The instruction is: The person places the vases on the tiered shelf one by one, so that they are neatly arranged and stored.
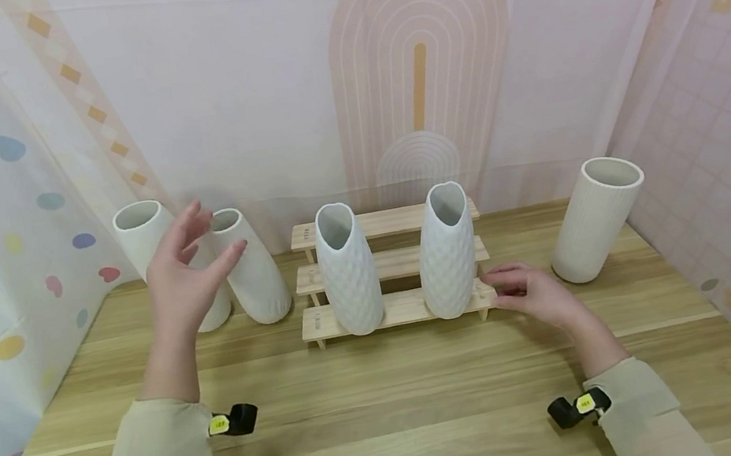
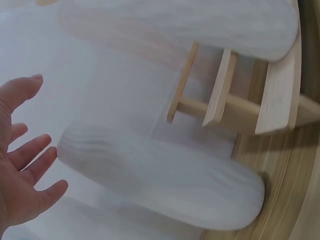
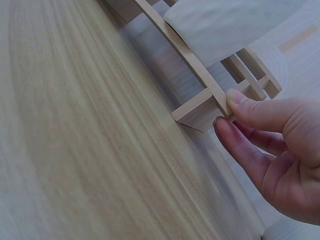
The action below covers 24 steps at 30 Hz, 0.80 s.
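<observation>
A three-tier wooden display stand (image 1: 407, 307) is in the middle of the table, with two white textured vases (image 1: 354, 289) (image 1: 448, 275) standing on its lowest step. At the right end of that step my right hand (image 1: 542, 297) pinches the board: in the right wrist view the thumb (image 3: 237, 96) lies on top and the index finger is beneath. My left hand (image 1: 182, 285) is raised, fingers spread and holding nothing. In the head view it overlaps a white vase (image 1: 143, 251) at the far left; a slimmer white vase (image 1: 260, 276) stands just beside it.
A ribbed white vase (image 1: 596, 223) stands to the right of the stand, beyond my right hand. Behind the wood-grain table (image 1: 397, 430) hangs a patterned curtain (image 1: 244, 96), and more patterned cloth borders both sides.
</observation>
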Available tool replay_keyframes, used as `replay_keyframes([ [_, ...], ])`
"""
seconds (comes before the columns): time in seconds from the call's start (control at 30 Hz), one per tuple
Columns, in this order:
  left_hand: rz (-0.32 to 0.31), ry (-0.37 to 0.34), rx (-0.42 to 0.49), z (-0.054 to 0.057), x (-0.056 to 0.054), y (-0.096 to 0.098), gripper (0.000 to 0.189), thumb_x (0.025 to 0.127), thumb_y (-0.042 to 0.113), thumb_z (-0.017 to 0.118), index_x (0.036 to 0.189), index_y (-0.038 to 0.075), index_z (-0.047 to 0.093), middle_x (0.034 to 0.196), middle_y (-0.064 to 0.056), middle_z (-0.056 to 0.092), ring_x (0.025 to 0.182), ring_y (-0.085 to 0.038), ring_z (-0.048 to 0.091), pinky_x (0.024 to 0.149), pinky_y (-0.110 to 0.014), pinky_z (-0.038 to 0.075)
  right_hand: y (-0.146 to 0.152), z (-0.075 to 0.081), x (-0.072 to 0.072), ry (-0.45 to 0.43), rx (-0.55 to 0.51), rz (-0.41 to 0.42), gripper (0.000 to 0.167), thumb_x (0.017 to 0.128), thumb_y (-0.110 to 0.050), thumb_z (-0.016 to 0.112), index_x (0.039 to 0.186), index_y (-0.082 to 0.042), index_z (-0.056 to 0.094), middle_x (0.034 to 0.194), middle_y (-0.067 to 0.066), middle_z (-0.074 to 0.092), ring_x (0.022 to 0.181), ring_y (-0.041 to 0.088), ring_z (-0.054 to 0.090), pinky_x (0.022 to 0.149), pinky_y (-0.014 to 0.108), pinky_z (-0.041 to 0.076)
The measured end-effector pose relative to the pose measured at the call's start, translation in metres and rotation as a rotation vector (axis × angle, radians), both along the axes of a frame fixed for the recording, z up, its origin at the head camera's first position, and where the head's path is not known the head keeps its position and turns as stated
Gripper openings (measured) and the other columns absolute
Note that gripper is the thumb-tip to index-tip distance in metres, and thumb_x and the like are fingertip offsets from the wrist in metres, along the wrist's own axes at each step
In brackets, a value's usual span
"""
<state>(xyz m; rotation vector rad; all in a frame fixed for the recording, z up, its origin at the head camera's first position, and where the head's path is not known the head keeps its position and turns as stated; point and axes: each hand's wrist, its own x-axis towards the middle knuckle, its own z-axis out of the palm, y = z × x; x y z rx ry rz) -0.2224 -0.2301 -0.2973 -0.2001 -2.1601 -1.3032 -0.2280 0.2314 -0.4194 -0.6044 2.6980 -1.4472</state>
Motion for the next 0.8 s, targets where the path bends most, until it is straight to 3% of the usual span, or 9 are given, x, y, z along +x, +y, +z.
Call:
replay_keyframes([
  [0.27, -0.090, -0.161, -0.087, 0.009, -0.021, -0.015, 0.082, 0.084, 0.023, 0.081, 0.153, 0.013, 0.039, 0.151, -0.011, 0.045, 0.137, -0.029, 0.041, 0.110, -0.052, 0.035, 0.001, -0.001, -0.001, -0.003, 0.000, -0.004, 0.038, 0.091, -0.005, 0.071, 0.126, 0.008, 0.063, 0.132, 0.026, 0.054, 0.108, 0.038, 0.061, 0.090, 0.040, 0.052],
  [0.5, -0.140, -0.279, -0.054, 0.005, -0.032, -0.021, 0.089, 0.083, 0.022, 0.083, 0.156, 0.016, 0.033, 0.154, -0.011, 0.039, 0.136, -0.034, 0.042, 0.108, -0.050, 0.038, 0.001, -0.003, -0.001, 0.003, 0.003, -0.006, 0.037, 0.091, -0.005, 0.071, 0.125, 0.008, 0.063, 0.131, 0.025, 0.055, 0.109, 0.037, 0.060, 0.090, 0.038, 0.052],
  [0.7, -0.125, -0.306, -0.044, -0.003, -0.038, -0.023, 0.086, 0.084, 0.023, 0.081, 0.155, 0.012, 0.034, 0.154, -0.013, 0.039, 0.130, -0.032, 0.047, 0.104, -0.044, 0.044, 0.000, -0.001, 0.000, -0.006, -0.012, -0.005, 0.038, 0.092, -0.005, 0.071, 0.126, 0.008, 0.063, 0.132, 0.025, 0.054, 0.110, 0.037, 0.060, 0.091, 0.038, 0.052],
  [0.8, -0.107, -0.292, -0.041, -0.005, -0.039, -0.024, 0.080, 0.086, 0.020, 0.079, 0.153, 0.008, 0.038, 0.150, -0.016, 0.043, 0.126, -0.029, 0.050, 0.098, -0.029, 0.048, 0.000, 0.000, 0.000, -0.004, -0.010, -0.008, 0.038, 0.091, -0.005, 0.071, 0.126, 0.008, 0.063, 0.132, 0.025, 0.054, 0.109, 0.037, 0.061, 0.091, 0.041, 0.052],
])
